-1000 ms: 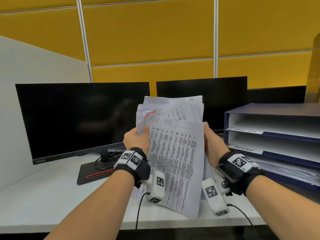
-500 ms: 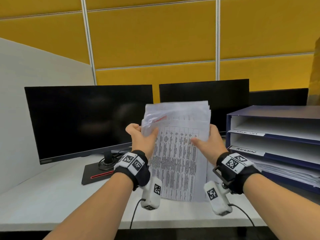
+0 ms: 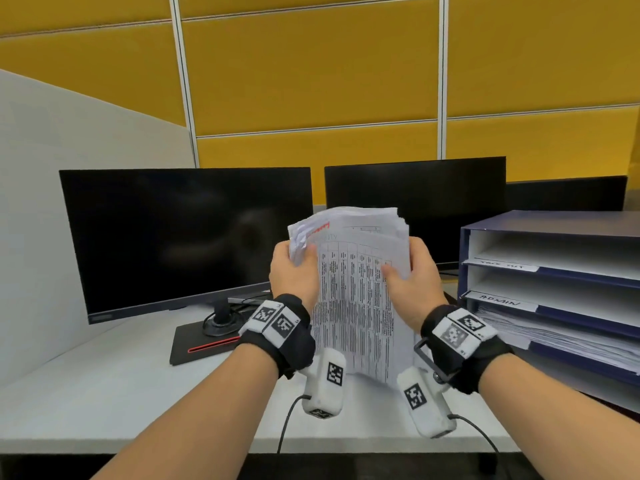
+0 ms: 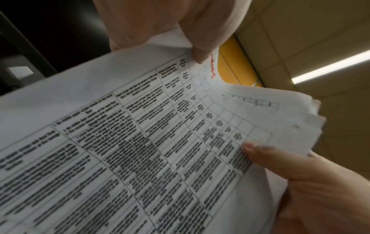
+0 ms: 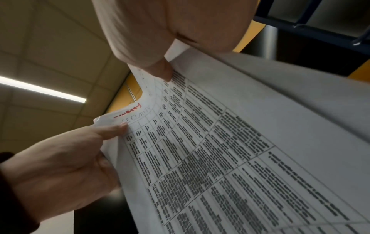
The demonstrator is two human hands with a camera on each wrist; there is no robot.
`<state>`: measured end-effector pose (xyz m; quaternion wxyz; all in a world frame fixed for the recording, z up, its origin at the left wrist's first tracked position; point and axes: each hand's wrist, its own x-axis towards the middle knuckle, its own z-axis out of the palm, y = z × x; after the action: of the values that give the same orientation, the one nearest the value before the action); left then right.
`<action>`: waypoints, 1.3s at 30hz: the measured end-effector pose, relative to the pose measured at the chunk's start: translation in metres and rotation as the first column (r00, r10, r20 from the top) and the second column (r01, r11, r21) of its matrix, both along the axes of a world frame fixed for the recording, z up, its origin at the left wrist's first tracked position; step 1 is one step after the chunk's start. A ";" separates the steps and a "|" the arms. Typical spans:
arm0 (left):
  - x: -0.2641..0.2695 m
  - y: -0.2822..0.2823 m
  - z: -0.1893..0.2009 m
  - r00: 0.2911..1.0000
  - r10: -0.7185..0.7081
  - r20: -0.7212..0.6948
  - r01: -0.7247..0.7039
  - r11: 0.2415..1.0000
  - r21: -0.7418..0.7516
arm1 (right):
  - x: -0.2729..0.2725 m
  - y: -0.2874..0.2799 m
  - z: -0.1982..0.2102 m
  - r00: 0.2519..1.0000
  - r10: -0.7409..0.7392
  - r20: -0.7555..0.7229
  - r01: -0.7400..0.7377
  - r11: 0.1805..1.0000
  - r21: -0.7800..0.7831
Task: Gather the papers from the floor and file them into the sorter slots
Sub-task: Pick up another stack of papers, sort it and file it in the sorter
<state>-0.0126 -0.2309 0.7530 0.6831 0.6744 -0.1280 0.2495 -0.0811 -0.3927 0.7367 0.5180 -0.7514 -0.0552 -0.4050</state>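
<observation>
I hold a stack of white papers [image 3: 353,306] upright over the desk, its front sheet a printed table. My left hand [image 3: 294,271] grips the stack's left edge, thumb on the front sheet. My right hand [image 3: 408,275] grips the right edge, its thumb also on the front. In the left wrist view the papers [image 4: 160,142] fill the frame, with red writing near the top corner. The right wrist view shows the same sheet [image 5: 240,158] pinched from both sides. The blue paper sorter [image 3: 554,271] stands to the right, with labelled slots; its lowest slot holds papers.
Two dark monitors [image 3: 187,237] [image 3: 415,202] stand behind the papers on the white desk [image 3: 104,393]. A monitor base with a red stripe [image 3: 204,344] and cables lie left of my hands. A grey partition is at the left, a yellow wall behind.
The loose, fanned sheets have been drawn into a tidier stack, and its lower edge now sits close to the desk. My right thumb has come round onto the front sheet.
</observation>
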 end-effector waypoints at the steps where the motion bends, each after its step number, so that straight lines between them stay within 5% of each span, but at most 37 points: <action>1: -0.001 0.000 0.000 1.000 -0.001 -0.011 0.000 1.000 -0.030 | -0.001 0.001 0.000 1.000 0.010 -0.002 -0.010 1.000 -0.003; 7: 0.006 0.013 -0.009 0.983 -0.085 -0.161 0.060 0.986 -0.158 | -0.002 -0.010 -0.004 0.996 0.052 -0.073 -0.039 0.984 0.172; 16: -0.004 0.010 -0.003 0.973 -0.198 -0.122 0.194 0.980 -0.043 | -0.003 -0.015 0.003 0.998 -0.047 -0.038 0.052 0.987 0.152; 25: -0.006 0.009 -0.005 1.000 -0.014 0.026 0.010 0.985 0.171 | -0.002 -0.004 0.005 0.986 -0.165 -0.027 0.167 0.984 0.056; 33: -0.006 0.012 -0.005 0.998 -0.054 -0.007 0.055 0.998 0.010 | -0.006 -0.006 0.000 0.995 -0.076 -0.063 0.083 0.989 0.120; 39: 0.000 0.015 -0.007 0.998 -0.041 -0.050 0.044 0.997 0.069 | -0.004 -0.006 -0.001 0.992 -0.113 -0.062 0.122 0.981 0.151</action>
<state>-0.0129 -0.2155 0.7459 0.6670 0.7010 -0.1344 0.2137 -0.0850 -0.3985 0.7362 0.5511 -0.7215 0.0347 -0.4177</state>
